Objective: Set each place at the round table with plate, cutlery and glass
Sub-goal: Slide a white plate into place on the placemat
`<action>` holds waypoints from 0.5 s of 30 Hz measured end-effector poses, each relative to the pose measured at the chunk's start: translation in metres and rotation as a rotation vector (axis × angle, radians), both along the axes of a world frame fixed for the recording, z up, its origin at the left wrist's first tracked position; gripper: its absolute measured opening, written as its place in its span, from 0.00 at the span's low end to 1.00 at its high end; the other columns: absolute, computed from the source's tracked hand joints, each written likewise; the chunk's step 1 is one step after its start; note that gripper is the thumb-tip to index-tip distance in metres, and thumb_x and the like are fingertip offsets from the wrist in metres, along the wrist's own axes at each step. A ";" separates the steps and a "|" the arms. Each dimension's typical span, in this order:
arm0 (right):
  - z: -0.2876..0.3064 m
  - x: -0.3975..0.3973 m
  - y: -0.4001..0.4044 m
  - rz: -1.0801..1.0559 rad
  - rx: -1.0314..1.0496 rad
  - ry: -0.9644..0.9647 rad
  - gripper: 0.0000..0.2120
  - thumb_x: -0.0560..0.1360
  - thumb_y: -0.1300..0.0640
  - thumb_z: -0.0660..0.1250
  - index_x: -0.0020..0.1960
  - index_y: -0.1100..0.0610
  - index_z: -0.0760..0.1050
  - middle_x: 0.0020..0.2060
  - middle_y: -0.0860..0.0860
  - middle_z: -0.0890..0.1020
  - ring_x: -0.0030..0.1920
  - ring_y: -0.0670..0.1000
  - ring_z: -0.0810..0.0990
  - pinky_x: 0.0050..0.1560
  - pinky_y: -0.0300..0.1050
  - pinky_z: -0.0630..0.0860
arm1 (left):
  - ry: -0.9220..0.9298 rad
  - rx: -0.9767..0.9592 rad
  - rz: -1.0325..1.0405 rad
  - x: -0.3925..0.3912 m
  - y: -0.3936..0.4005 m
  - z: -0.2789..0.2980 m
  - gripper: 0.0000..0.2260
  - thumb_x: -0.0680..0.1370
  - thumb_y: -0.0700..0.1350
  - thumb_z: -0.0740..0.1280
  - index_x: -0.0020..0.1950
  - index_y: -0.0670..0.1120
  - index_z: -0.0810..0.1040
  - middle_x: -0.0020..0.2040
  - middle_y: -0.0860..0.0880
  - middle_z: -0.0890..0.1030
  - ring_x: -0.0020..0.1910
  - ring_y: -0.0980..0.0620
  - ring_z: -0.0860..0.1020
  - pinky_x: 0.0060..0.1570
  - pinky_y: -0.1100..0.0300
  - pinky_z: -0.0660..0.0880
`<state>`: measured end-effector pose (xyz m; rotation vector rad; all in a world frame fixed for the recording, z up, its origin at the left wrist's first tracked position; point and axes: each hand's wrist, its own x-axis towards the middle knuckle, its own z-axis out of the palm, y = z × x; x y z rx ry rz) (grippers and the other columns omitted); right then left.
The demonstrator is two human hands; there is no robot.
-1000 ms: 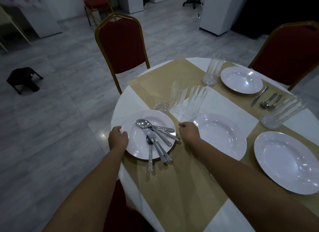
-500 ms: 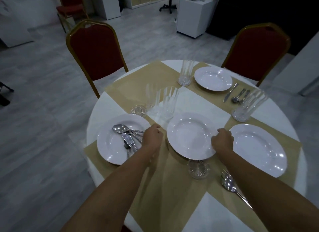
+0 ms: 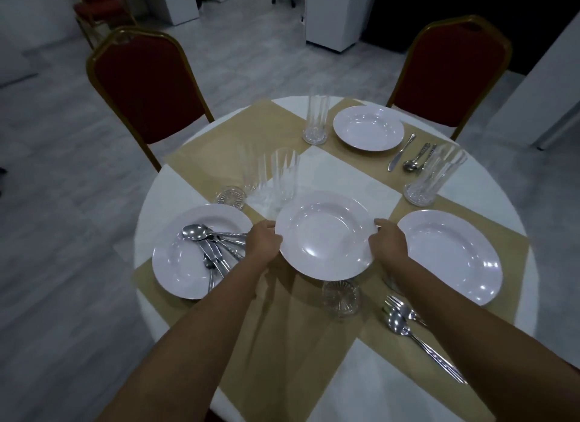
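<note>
- Round table (image 3: 175,201), covered in white cloth with tan runners crossing it, is the landmark here; two red chairs with gold frames stand at its far edge, one at far left (image 3: 144,85) and one at far right (image 3: 452,73).
- Centre plate (image 3: 324,234), white and deep, sits near the table's middle, gripped at both rims and shadowing the runner beneath.
- Right plate (image 3: 448,255) lies just beside the centre plate, on the table's right side.
- Left plate (image 3: 175,264) lies on the table's left side, carrying a heap of spoons and knives (image 3: 213,249).
- Far plate (image 3: 367,128) lies at the table's far edge, before the right chair, with a knife, spoon and fork (image 3: 411,156) beside it.
- Left hand (image 3: 263,244) holds the centre plate's left rim, fingers curled under it.
- Right hand (image 3: 389,247) holds the right rim likewise, thumb on top.
- Tall ribbed glasses: one (image 3: 315,120) left of the far plate, one (image 3: 434,176) beyond the right plate, two (image 3: 271,176) just beyond the centre plate.
- A short glass (image 3: 340,297) stands just nearer than the centre plate.
- A fork and spoon (image 3: 405,322) lie on the table's near right.
</note>
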<state>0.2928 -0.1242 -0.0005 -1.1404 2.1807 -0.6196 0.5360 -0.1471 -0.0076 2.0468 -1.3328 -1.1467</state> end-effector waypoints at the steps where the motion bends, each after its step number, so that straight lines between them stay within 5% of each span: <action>1: 0.002 0.001 0.004 0.015 0.001 -0.014 0.21 0.75 0.67 0.61 0.68 0.62 0.72 0.65 0.58 0.77 0.64 0.60 0.75 0.63 0.47 0.70 | 0.027 0.009 0.015 0.005 0.007 0.001 0.17 0.73 0.36 0.66 0.61 0.44 0.78 0.57 0.46 0.81 0.56 0.45 0.79 0.54 0.57 0.75; 5: 0.006 0.012 0.033 0.068 0.039 -0.104 0.22 0.75 0.66 0.64 0.69 0.60 0.69 0.60 0.57 0.78 0.57 0.58 0.78 0.50 0.42 0.72 | 0.121 0.044 0.096 0.027 0.043 -0.004 0.13 0.70 0.38 0.67 0.52 0.46 0.80 0.51 0.45 0.83 0.51 0.44 0.81 0.54 0.48 0.79; 9: 0.008 0.024 0.065 0.080 0.019 -0.160 0.21 0.71 0.63 0.66 0.63 0.56 0.72 0.50 0.56 0.82 0.46 0.55 0.82 0.47 0.49 0.80 | 0.148 -0.020 0.181 0.042 0.080 0.001 0.05 0.73 0.42 0.67 0.47 0.46 0.81 0.48 0.49 0.83 0.50 0.47 0.81 0.53 0.54 0.77; 11: 0.007 0.030 0.083 0.091 0.011 -0.183 0.20 0.68 0.61 0.66 0.60 0.55 0.73 0.50 0.54 0.82 0.46 0.55 0.82 0.50 0.53 0.81 | 0.158 -0.024 0.209 0.053 0.102 0.004 0.04 0.74 0.46 0.67 0.41 0.50 0.80 0.44 0.51 0.83 0.48 0.47 0.81 0.52 0.51 0.78; 15: 0.008 0.044 0.119 0.125 0.027 -0.140 0.18 0.71 0.64 0.65 0.61 0.56 0.72 0.52 0.52 0.80 0.50 0.54 0.80 0.48 0.45 0.75 | 0.182 0.025 0.230 0.074 0.141 0.002 0.08 0.74 0.46 0.67 0.42 0.42 0.80 0.41 0.43 0.83 0.44 0.41 0.82 0.47 0.43 0.81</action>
